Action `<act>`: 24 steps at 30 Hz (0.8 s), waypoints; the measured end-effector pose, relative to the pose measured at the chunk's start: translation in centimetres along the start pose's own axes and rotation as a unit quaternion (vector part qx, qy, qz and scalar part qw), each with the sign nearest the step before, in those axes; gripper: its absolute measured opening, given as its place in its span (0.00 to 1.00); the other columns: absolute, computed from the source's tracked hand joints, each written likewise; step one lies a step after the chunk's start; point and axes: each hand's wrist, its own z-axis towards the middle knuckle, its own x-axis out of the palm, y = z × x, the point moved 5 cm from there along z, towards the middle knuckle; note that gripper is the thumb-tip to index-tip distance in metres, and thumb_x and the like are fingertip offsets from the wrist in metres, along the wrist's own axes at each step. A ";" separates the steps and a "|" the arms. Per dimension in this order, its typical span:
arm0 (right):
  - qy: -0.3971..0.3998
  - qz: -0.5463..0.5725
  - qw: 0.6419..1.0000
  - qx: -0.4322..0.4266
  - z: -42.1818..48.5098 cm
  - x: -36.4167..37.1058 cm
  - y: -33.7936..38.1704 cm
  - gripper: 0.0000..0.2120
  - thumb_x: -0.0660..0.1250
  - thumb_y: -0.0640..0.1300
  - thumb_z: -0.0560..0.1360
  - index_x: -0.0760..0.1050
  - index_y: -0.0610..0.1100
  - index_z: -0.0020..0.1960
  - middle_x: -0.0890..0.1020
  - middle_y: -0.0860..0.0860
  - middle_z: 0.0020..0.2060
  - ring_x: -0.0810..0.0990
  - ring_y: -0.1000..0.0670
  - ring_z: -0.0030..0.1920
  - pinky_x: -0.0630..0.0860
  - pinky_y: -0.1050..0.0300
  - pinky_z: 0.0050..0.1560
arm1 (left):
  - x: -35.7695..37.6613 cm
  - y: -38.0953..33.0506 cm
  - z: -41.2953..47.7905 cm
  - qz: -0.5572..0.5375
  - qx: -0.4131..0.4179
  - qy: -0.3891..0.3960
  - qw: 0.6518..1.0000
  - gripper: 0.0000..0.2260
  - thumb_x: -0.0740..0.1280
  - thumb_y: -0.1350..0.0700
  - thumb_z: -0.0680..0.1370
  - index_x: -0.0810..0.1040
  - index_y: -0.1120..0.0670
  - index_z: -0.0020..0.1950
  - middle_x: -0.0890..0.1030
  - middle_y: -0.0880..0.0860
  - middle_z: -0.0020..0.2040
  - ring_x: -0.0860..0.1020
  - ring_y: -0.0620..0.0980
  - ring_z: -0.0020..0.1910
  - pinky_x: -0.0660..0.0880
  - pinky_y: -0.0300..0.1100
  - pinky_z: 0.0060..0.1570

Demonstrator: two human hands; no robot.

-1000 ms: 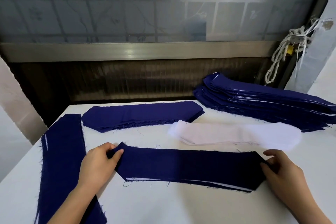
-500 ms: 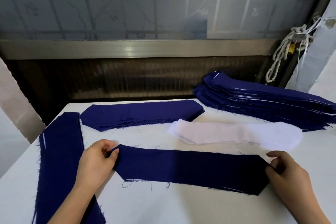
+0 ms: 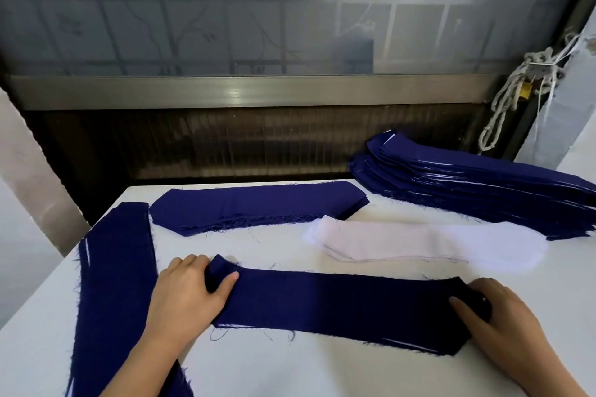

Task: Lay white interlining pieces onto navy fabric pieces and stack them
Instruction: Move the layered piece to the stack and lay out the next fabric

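A long navy fabric piece (image 3: 342, 306) lies flat across the near part of the white table (image 3: 290, 371); thin white edges show under its front rim. My left hand (image 3: 190, 293) pinches its pointed left end, thumb on top. My right hand (image 3: 496, 316) pinches its right end, thumb on the cloth. A pile of white interlining pieces (image 3: 425, 245) lies just behind it. Further back lies a small navy stack (image 3: 258, 206).
A tall pile of navy pieces (image 3: 483, 187) with white edges showing sits at the back right. Another navy stack (image 3: 116, 284) runs along the table's left edge under my left forearm. A window sill and knotted white cord (image 3: 512, 100) stand behind.
Both hands have stayed on the piece's ends and shifted it slightly, squaring it over the layer beneath; less white shows along its front edge. My left thumb now lies on the cloth.
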 end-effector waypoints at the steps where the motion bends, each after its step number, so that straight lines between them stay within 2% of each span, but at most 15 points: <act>1: 0.005 0.046 0.999 0.021 0.0 -0.1 -0.3 0.10 0.74 0.40 0.72 0.73 0.48 0.42 0.79 0.51 0.36 0.77 0.48 0.38 0.72 0.52 0.39 | -0.1 0.1 0.0 -0.030 -0.011 0.007 0.999 0.16 0.70 0.42 0.74 0.69 0.49 0.37 0.72 0.45 0.32 0.72 0.47 0.35 0.70 0.44 0.34; 5: 0.026 0.200 0.978 0.059 -0.1 -0.5 -0.7 0.20 0.72 0.32 0.72 0.71 0.51 0.56 0.84 0.49 0.41 0.80 0.43 0.43 0.71 0.64 0.41 | -0.3 0.3 0.0 -0.069 -0.038 0.053 0.996 0.09 0.69 0.54 0.72 0.69 0.48 0.46 0.75 0.47 0.34 0.73 0.46 0.33 0.71 0.43 0.31; 9: 0.052 0.334 0.937 0.085 -0.1 -0.7 0.5 0.32 0.68 0.28 0.74 0.66 0.55 0.69 0.83 0.49 0.49 0.82 0.46 0.48 0.75 0.73 0.42 | -0.6 -0.2 -0.3 -0.074 -0.018 0.068 0.995 0.17 0.68 0.57 0.71 0.66 0.44 0.54 0.75 0.47 0.33 0.74 0.45 0.32 0.66 0.40 0.29; 12: 0.050 0.393 0.908 0.135 0.4 -0.4 0.7 0.33 0.68 0.30 0.75 0.64 0.55 0.72 0.81 0.50 0.55 0.83 0.46 0.51 0.78 0.59 0.47 | -0.8 -0.5 -0.5 -0.073 -0.010 0.086 0.994 0.18 0.67 0.57 0.71 0.66 0.44 0.56 0.75 0.48 0.30 0.74 0.45 0.31 0.66 0.38 0.29; 15: 0.033 0.369 0.912 0.177 1.0 -0.3 1.0 0.32 0.72 0.35 0.74 0.64 0.55 0.71 0.81 0.48 0.53 0.83 0.46 0.48 0.74 0.57 0.43 | -0.9 0.0 -0.7 -0.121 -0.024 0.118 0.985 0.20 0.68 0.58 0.74 0.65 0.40 0.58 0.77 0.48 0.32 0.76 0.46 0.30 0.69 0.37 0.28; 17: 0.038 0.346 0.918 0.191 1.5 -0.1 1.3 0.32 0.73 0.36 0.73 0.65 0.53 0.70 0.81 0.47 0.52 0.83 0.45 0.46 0.75 0.55 0.42 | -1.1 0.7 -0.8 -0.182 -0.046 0.129 0.974 0.20 0.70 0.59 0.76 0.66 0.39 0.58 0.80 0.49 0.37 0.79 0.46 0.34 0.74 0.36 0.32; 20: 0.053 0.297 0.934 0.194 2.4 0.2 1.4 0.25 0.72 0.33 0.73 0.71 0.47 0.66 0.82 0.43 0.48 0.83 0.42 0.44 0.76 0.50 0.43 | -1.6 2.1 -0.9 -0.260 -0.077 0.103 0.957 0.18 0.74 0.60 0.75 0.74 0.39 0.54 0.83 0.46 0.43 0.79 0.34 0.44 0.74 0.29 0.40; 21: 0.062 0.293 0.933 0.201 2.5 0.3 1.3 0.23 0.71 0.32 0.73 0.73 0.46 0.64 0.82 0.42 0.49 0.83 0.41 0.44 0.77 0.50 0.43 | -1.8 2.5 -0.8 -0.288 -0.087 0.093 0.949 0.18 0.76 0.60 0.74 0.76 0.39 0.51 0.84 0.45 0.44 0.79 0.32 0.46 0.73 0.29 0.43; 24: 0.089 0.319 0.917 0.222 1.8 0.6 1.9 0.19 0.69 0.29 0.72 0.76 0.44 0.60 0.80 0.38 0.49 0.82 0.39 0.43 0.78 0.48 0.41 | -2.5 4.3 0.0 -0.358 -0.138 0.058 0.921 0.17 0.77 0.61 0.72 0.76 0.40 0.44 0.85 0.47 0.47 0.83 0.45 0.47 0.77 0.45 0.51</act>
